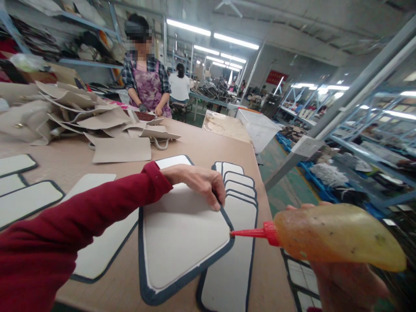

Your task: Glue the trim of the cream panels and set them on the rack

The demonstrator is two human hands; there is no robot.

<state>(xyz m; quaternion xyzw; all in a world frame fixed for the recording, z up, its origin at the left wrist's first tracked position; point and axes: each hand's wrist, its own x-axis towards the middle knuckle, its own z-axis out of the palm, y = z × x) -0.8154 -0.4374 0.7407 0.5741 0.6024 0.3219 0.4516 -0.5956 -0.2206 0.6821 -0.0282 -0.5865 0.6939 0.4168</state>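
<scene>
My left hand [198,184], in a dark red sleeve, presses fingertips down on a white panel with a dark blue border [182,234] lying on the tan worktable [201,143]. My right hand [344,281] grips a yellowish squeeze bottle [334,236]. Its red nozzle [250,233] touches the panel's right edge on the blue border. Under and beside this panel lie several more white, dark-edged panels [238,182], fanned out toward the table's right edge.
More edged panels [26,201] lie at the left. A heap of beige cut pieces [107,121] sits at the back. A person in a patterned apron [147,82] works at the far end. Blue racks [367,130] and a white bin [260,125] stand to the right.
</scene>
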